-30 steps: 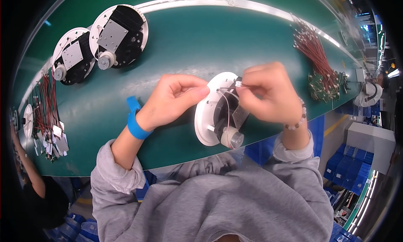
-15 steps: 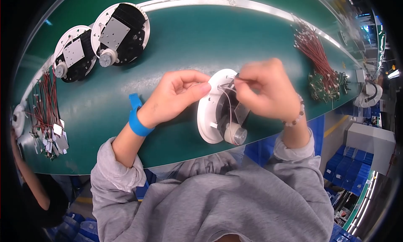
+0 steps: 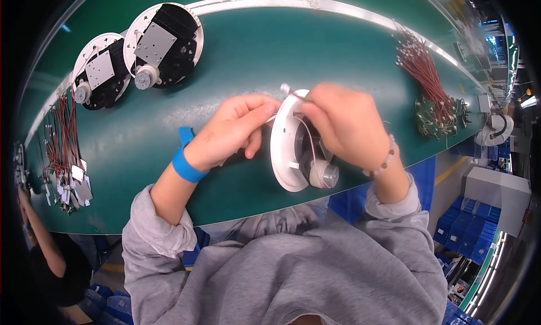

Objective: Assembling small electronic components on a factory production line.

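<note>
While two motor-fitted units (image 3: 163, 46) lie upper left, the left hand (image 3: 230, 129) seemingly pinches a white wire (image 3: 271, 119) beside the tilted white disc (image 3: 282, 150); its motor (image 3: 325, 174) is mounted, but the right hand (image 3: 348, 120) grips a lead, its white connector (image 3: 285, 88) unplugged.

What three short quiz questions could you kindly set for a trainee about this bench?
1. How many round parts lie at the back left of the bench?
2. What does the right hand hold?
A: a screwdriver
B: a wire with a pale plug
C: a roll of tape
3. True or false: red wires lie toward both ends of the bench.

Key: 1. Two; 2. B; 3. True.
</note>
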`<state>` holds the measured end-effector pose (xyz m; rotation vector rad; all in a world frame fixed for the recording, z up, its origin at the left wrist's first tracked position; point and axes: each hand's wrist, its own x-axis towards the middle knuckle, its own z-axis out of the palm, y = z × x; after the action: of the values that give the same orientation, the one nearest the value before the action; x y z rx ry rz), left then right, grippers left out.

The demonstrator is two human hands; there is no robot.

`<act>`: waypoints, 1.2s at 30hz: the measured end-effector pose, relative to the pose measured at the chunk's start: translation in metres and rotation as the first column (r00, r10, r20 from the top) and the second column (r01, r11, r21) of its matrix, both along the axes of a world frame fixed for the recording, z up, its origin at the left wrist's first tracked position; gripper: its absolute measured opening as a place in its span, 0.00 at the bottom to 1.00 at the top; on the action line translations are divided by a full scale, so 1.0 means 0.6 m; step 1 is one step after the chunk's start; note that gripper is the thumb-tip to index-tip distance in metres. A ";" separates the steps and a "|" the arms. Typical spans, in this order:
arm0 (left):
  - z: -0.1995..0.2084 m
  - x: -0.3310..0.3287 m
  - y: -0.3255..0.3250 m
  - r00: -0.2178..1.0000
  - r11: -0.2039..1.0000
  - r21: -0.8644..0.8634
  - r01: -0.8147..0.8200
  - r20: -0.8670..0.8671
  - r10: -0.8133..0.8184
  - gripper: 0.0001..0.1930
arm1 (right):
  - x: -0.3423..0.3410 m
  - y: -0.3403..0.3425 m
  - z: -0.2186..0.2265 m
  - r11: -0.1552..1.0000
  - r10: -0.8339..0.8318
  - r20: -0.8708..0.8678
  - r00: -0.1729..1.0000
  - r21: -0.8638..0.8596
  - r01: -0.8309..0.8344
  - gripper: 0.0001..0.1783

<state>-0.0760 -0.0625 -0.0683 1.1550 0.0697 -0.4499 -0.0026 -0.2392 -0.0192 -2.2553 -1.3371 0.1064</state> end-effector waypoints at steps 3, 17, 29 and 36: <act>0.001 0.002 -0.003 0.999 0.999 0.021 -0.043 0.020 0.042 0.13 | 0.005 -0.001 -0.009 0.995 -0.032 0.193 0.981 0.097 0.014 0.03; -0.012 0.004 -0.006 0.990 0.990 0.001 -0.140 0.026 0.140 0.13 | -0.021 -0.024 0.013 0.987 -0.093 0.151 0.984 0.141 0.072 0.13; -0.005 0.003 -0.004 0.985 0.982 -0.074 -0.173 -0.003 0.173 0.14 | -0.020 0.009 0.043 0.991 0.098 0.359 0.928 -0.116 -0.060 0.05; -0.003 0.000 -0.001 0.990 0.982 -0.128 -0.137 0.012 0.140 0.15 | -0.014 0.021 0.061 0.952 0.238 0.392 0.889 -0.277 -0.132 0.04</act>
<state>-0.0762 -0.0631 -0.0699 1.0222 0.1013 -0.3146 -0.0112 -0.2266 0.0174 -2.4379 -1.8586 -0.1735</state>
